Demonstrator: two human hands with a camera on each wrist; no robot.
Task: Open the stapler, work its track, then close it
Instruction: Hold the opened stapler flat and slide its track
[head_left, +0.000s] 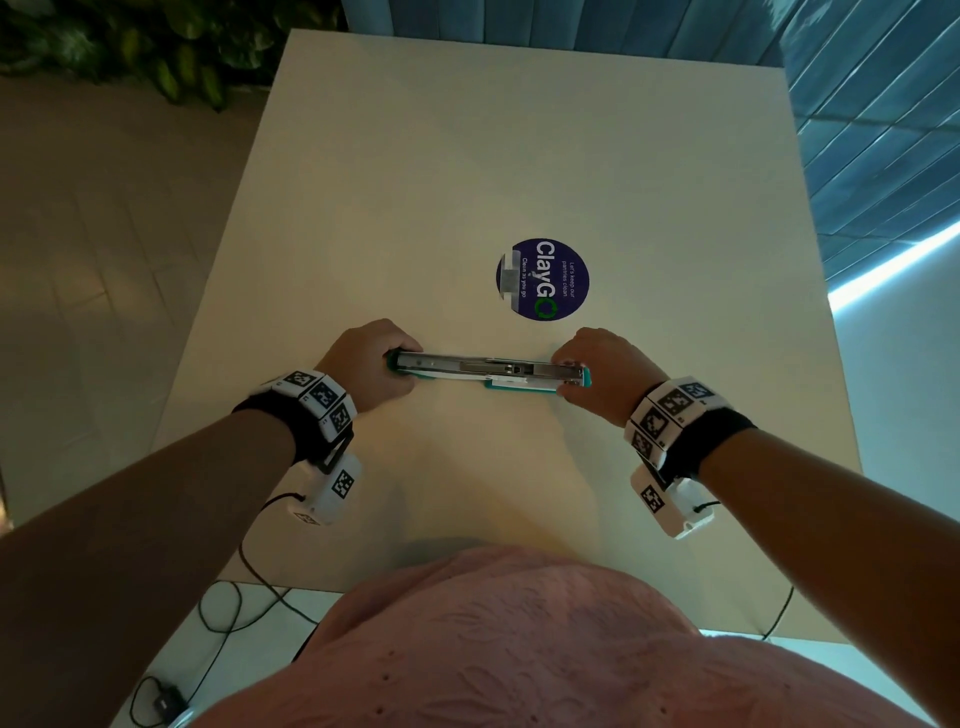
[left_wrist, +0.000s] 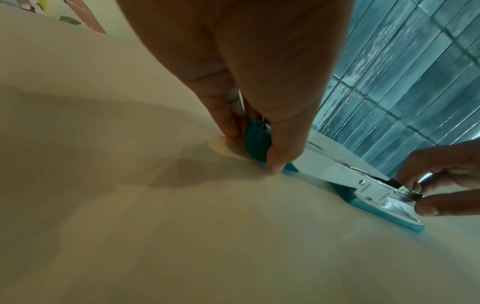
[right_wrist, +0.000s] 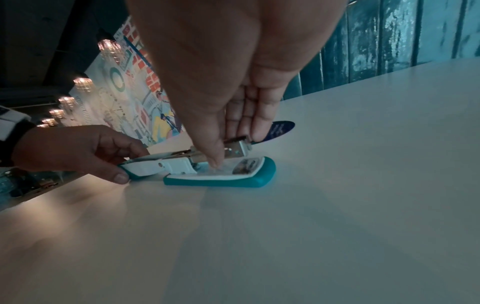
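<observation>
Stapler (head_left: 488, 371) splayed open; left hand (head_left: 371, 364) pinches cover, right hand (head_left: 602, 371) apparently track.

The stapler (head_left: 488, 373) lies swung fully open on the table (head_left: 519, 156), its metal track facing up between the two grips. The left hand (head_left: 371, 364) grips the teal end at one side; the right hand (head_left: 602, 371) pinches the metal end at the other. Just beyond the right grip sits a round blue sticker (head_left: 543, 278).
</observation>
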